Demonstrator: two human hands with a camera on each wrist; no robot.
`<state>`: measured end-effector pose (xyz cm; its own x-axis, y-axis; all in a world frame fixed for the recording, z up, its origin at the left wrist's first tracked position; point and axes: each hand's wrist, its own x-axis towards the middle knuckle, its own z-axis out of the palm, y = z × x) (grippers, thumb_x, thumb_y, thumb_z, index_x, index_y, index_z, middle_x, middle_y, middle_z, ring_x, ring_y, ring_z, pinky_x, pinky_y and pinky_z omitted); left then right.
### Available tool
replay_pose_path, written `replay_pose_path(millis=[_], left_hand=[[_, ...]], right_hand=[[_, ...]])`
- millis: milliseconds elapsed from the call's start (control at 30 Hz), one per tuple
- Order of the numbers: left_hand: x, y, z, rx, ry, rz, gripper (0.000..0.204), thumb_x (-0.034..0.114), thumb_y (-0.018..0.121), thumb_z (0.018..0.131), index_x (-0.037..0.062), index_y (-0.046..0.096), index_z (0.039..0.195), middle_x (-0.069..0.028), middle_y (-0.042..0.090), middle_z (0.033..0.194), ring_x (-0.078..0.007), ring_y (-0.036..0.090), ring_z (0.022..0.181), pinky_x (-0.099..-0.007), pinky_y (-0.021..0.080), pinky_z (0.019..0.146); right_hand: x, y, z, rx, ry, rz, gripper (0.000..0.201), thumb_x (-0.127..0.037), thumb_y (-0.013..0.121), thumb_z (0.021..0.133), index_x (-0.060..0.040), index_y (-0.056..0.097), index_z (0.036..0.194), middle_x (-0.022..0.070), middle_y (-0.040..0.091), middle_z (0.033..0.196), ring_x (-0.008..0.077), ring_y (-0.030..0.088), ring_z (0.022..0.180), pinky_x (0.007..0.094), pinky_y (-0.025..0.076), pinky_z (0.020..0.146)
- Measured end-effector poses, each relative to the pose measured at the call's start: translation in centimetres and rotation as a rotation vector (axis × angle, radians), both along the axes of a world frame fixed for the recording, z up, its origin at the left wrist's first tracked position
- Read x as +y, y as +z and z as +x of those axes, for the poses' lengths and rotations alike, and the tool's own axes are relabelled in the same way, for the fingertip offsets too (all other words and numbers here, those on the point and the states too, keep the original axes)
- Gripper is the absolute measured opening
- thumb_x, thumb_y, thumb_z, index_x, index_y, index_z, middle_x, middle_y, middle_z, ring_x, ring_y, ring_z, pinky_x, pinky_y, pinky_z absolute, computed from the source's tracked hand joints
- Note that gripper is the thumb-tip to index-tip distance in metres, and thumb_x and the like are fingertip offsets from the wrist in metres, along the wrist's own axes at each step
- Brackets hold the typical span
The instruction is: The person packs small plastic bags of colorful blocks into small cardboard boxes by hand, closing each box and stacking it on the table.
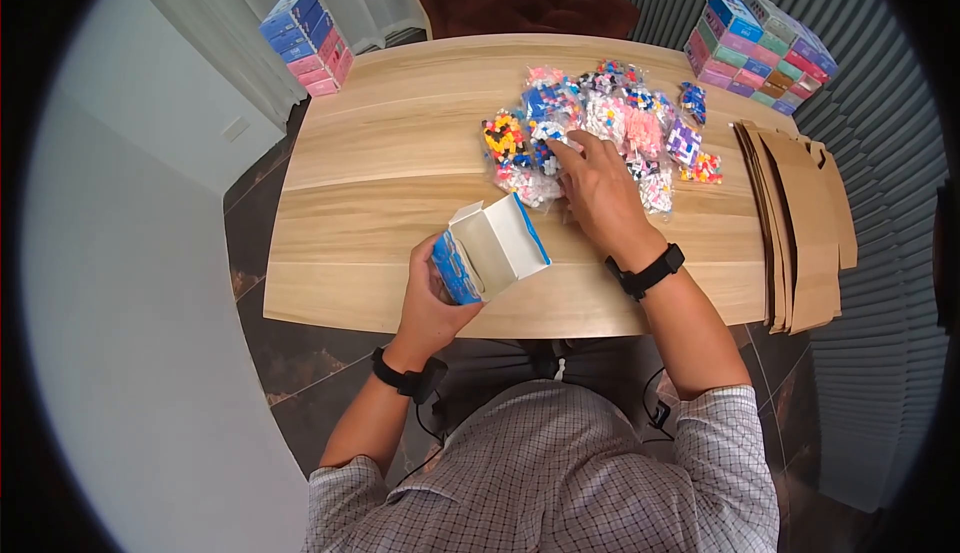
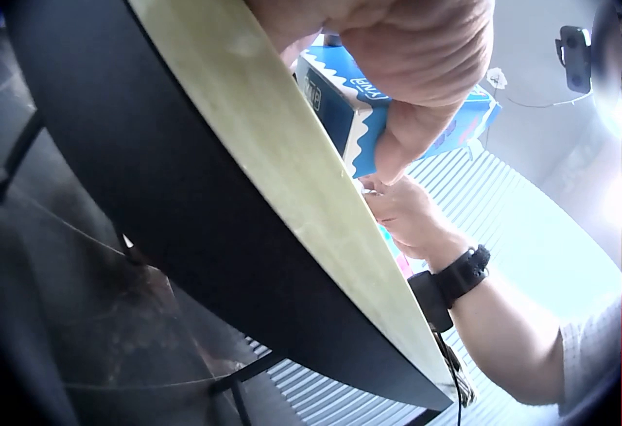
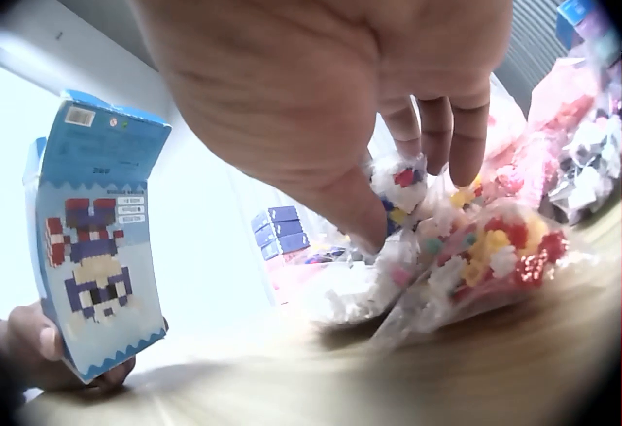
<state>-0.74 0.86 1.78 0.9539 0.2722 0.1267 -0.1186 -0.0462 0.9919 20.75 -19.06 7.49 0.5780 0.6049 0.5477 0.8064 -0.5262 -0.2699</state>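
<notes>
Touching right fingers (image 1: 603,188), seemingly, bagged pieces (image 1: 548,133), left fingers (image 1: 428,301) gripping box (image 1: 458,269)

left hand (image 1: 432,303) curled, right hand (image 1: 605,198) farther forward, fingers (image 3: 469,144) angled down (both forearms (image 1: 690,338) bare)

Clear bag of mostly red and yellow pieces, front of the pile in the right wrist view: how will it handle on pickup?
The bag will probably go floppy: thin wrinkled film, small pieces that look loose inside. Likely a bit slippery, given the film's shine. Shouldn't roll, as it lies slumped, but may drag on the other bags crowding it.
</notes>
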Motion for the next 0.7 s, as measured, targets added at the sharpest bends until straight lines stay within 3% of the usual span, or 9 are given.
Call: replay_pose_path(millis=[167,267,300,400,433,700], left_hand=[[-0.1,0.3,-0.1,0.017,0.014,0.023,0.102,-0.011,0.084,0.078,0.0044,0.022,0.157,-0.0138,0.045,0.148,-0.0243,0.048,0.141,-0.0418,0.046,0.116],[-0.2,0.3,0.0,0.015,0.026,0.033,0.101,-0.01,0.084,0.078,0.0041,0.023,0.157,-0.014,0.047,0.146,-0.0237,0.051,0.138,-0.0409,0.048,0.114],[-0.3,0.4,0.0,0.011,0.03,0.044,0.101,-0.01,0.085,0.078,0.0039,0.023,0.157,-0.014,0.047,0.145,-0.0236,0.052,0.137,-0.0407,0.048,0.114],[-0.2,0.0,0.1,0.021,0.03,0.082,0.1,-0.01,0.085,0.078,0.0035,0.025,0.157,-0.0142,0.048,0.144,-0.0237,0.053,0.136,-0.0405,0.049,0.113],[-0.2,-0.1,0.1,0.028,0.027,0.095,0.1,-0.01,0.085,0.078,0.0033,0.025,0.156,-0.0143,0.049,0.144,-0.0238,0.053,0.136,-0.0405,0.049,0.113],[-0.4,-0.5,0.2,0.009,0.07,0.175,0.097,-0.004,0.09,0.075,0.0012,0.033,0.153,-0.0129,0.046,0.144,-0.023,0.054,0.133,-0.0369,0.049,0.112]], right_hand=[[-0.5,0.2,0.6,-0.008,-0.009,0.16,0.039,0.0,0.068,0.089,-0.002,0.071,0.128,0.0202,0.071,0.117,0.0373,0.065,0.109,0.0442,0.053,0.097],[-1.1,-0.3,0.9,0.353,-0.114,0.426,0.028,-0.006,0.066,0.097,-0.001,0.071,0.124,0.0189,0.072,0.104,0.0339,0.068,0.095,0.0415,0.055,0.088],[-1.4,0.2,0.6,0.575,-0.125,0.544,0.02,-0.014,0.063,0.105,-0.0012,0.07,0.119,0.0118,0.071,0.094,0.0239,0.068,0.081,0.0362,0.055,0.08],[-3.1,1.5,0.4,1.06,0.004,0.852,0.019,-0.018,0.062,0.108,-0.0018,0.068,0.113,0.0043,0.069,0.09,0.0128,0.063,0.077,0.0288,0.054,0.075],[-3.7,2.0,0.0,1.083,0.11,0.899,0.02,-0.021,0.062,0.109,-0.0021,0.067,0.112,0.001,0.067,0.092,0.0079,0.063,0.079,0.0247,0.053,0.074],[-5.2,5.0,-3.1,1.307,0.232,0.944,0.021,-0.024,0.064,0.109,-0.004,0.066,0.115,-0.0002,0.067,0.097,0.0083,0.065,0.08,0.0248,0.055,0.075]])
